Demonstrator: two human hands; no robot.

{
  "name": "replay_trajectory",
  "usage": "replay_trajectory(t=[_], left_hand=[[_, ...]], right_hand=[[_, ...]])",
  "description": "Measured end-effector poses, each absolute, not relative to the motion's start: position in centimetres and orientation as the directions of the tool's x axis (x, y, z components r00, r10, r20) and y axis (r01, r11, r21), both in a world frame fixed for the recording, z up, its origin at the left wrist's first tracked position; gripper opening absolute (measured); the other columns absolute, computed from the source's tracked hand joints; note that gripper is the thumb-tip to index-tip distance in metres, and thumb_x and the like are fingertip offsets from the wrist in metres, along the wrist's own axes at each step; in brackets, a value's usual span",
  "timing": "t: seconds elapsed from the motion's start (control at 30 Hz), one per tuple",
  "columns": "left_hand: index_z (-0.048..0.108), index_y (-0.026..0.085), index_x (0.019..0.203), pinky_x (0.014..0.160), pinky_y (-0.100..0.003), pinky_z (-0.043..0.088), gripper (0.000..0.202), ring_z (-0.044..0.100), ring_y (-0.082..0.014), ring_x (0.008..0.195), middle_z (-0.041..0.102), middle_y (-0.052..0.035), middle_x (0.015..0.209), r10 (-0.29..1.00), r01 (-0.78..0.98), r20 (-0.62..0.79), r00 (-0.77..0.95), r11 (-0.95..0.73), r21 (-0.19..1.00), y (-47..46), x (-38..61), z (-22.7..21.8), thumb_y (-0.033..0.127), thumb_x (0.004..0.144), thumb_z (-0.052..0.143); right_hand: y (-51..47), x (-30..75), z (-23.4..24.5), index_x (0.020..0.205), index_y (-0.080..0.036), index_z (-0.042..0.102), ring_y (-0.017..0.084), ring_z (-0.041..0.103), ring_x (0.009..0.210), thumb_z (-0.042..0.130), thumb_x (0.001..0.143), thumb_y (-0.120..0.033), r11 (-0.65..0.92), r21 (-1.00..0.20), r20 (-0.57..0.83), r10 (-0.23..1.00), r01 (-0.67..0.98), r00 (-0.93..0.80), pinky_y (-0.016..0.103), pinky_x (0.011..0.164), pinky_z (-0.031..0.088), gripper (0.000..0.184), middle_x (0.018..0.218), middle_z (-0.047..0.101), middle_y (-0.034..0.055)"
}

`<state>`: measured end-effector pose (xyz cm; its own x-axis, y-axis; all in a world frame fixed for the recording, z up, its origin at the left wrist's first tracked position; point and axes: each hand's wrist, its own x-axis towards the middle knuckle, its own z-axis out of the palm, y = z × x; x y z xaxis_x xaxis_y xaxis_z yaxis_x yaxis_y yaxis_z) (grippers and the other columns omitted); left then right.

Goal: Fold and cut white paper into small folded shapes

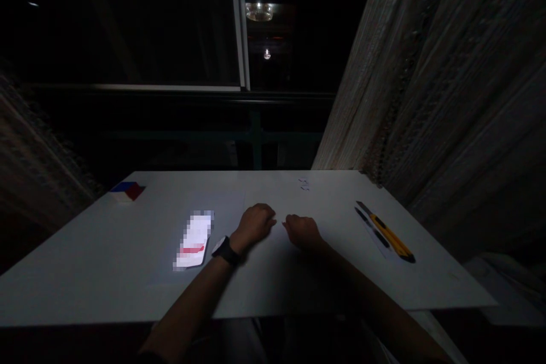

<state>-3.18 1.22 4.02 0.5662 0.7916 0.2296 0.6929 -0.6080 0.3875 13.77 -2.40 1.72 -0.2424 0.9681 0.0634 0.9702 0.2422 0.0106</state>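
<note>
Over the middle of the white table (264,290), my left hand (257,222) is closed, its fingertips pinched together and pointing right. My right hand (302,231) faces it, also in a pinch, with a narrow gap between the two. Something tiny and pale may be at the fingertips, but the dim light hides what it is. A dark-strapped watch (226,250) is on my left wrist. Left of that wrist lies a phone (194,239) with a bright, blurred-out screen.
To the right lie a yellow utility knife (392,239) and a dark pen (372,227). A blue, red and white cube (127,191) sits at the far left. Small dark marks (303,184) show near the back edge. A curtain (384,68) hangs beside the dark window.
</note>
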Motion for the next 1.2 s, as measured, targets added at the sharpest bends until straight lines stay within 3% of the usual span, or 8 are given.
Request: replay_trajectory(t=[0.13,0.23,0.4,0.73,1.2], left_hand=[[0.050,0.013,0.123,0.103,-0.044,0.028,0.042,0.038,-0.0292,0.127,0.046,-0.0187,0.133,0.759,0.690,0.299,0.579,-0.651,0.316,-1.8,-2.2,1.2,0.035,0.088,0.039],[0.039,0.012,0.132,0.107,-0.048,0.020,0.048,0.029,-0.0286,0.132,0.037,-0.0175,0.140,0.740,0.705,0.304,0.600,-0.669,0.237,-3.3,-1.8,-0.7,0.036,0.091,0.033],[0.034,0.012,0.136,0.109,-0.051,0.016,0.050,0.025,-0.0290,0.134,0.035,-0.0140,0.143,0.728,0.731,0.306,0.614,-0.670,0.127,-3.8,-1.8,-1.1,0.036,0.091,0.030],[0.034,0.017,0.137,0.107,-0.052,0.022,0.055,0.026,-0.0281,0.133,0.035,-0.0095,0.143,0.694,0.766,0.371,0.617,-0.639,-0.077,-3.4,-2.1,-2.0,0.046,0.090,0.029],[0.036,0.015,0.135,0.106,-0.052,0.022,0.055,0.025,-0.0287,0.134,0.033,-0.0095,0.144,0.697,0.758,0.349,0.627,-0.649,-0.066,-3.5,-2.1,-1.8,0.046,0.090,0.028]], right_hand=[[-2.1,14.3,1.8,0.098,-0.015,0.055,0.022,0.065,0.083,0.030,0.093,-0.033,0.236,-0.004,0.066,0.970,0.972,-0.235,0.028,0.067,0.041,0.032,0.096,0.067,0.0136],[-1.8,14.4,2.2,0.099,-0.015,0.055,0.023,0.065,0.082,0.029,0.093,-0.032,0.214,0.010,0.073,0.974,0.977,-0.214,0.028,0.067,0.043,0.032,0.094,0.067,0.0134],[-1.3,13.8,2.8,0.103,-0.013,0.055,0.025,0.066,0.082,0.030,0.091,-0.022,0.289,0.129,0.025,0.955,0.949,-0.294,0.030,0.065,0.045,0.028,0.093,0.067,0.0159],[-0.7,15.0,3.3,0.102,-0.012,0.054,0.025,0.065,0.085,0.036,0.087,-0.012,0.412,0.173,-0.043,0.910,0.894,-0.412,0.031,0.067,0.047,0.023,0.096,0.066,0.0172],[-2.0,19.8,2.8,0.101,-0.013,0.053,0.024,0.066,0.081,0.038,0.084,-0.009,0.324,0.257,-0.079,0.946,0.911,-0.314,0.029,0.063,0.043,0.023,0.093,0.067,0.0170]])
